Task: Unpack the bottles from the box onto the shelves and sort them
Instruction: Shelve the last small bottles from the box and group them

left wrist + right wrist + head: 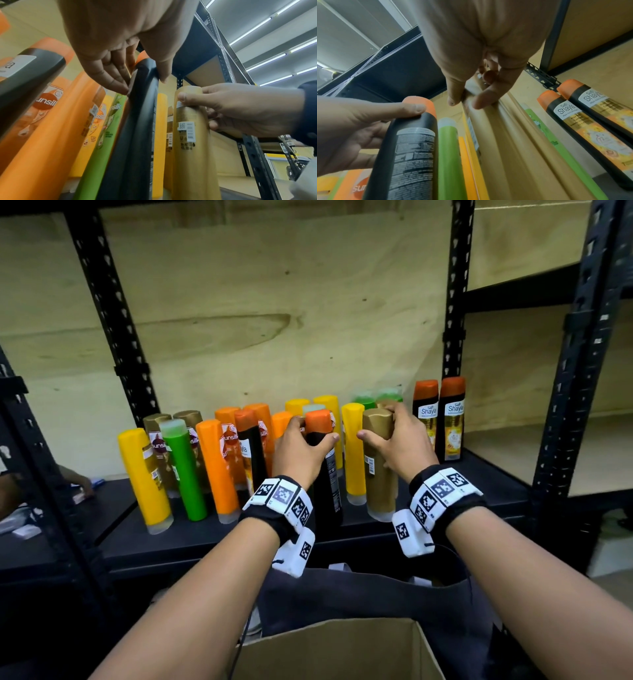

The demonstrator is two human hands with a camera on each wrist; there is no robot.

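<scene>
A black metal shelving unit [113,313] with plywood backing fills the head view; its dark shelf [428,508] carries a crowd of upright bottles. Below the shelf, at the bottom edge of the view, the open cardboard box [342,648] is seen, only its flap and rim in frame, so its contents cannot be told.

On the shelf, a yellow bottle [144,477] stands furthest left, followed by brown bottles [161,446], a green bottle [185,470] and orange bottles [215,467]. More yellow bottles and two green-capped ones are gathered behind the hands. At the right end, two black Shayla bottles [438,419] with orange caps stand side by side, apart from the group.

A black bottle with an orange cap [325,467] is gripped near its top by the left hand [298,453], fingers curled round one side and the thumb pressed across the front; its base is at the front of the shelf, though contact cannot be told. Just beside it, a gold bottle [380,463] is held near its cap by the right hand [404,443], thumb on the front and fingers wrapped behind, the bottle upright at the front edge of the shelf. A yellow bottle [354,453] stands between and behind the two.
</scene>
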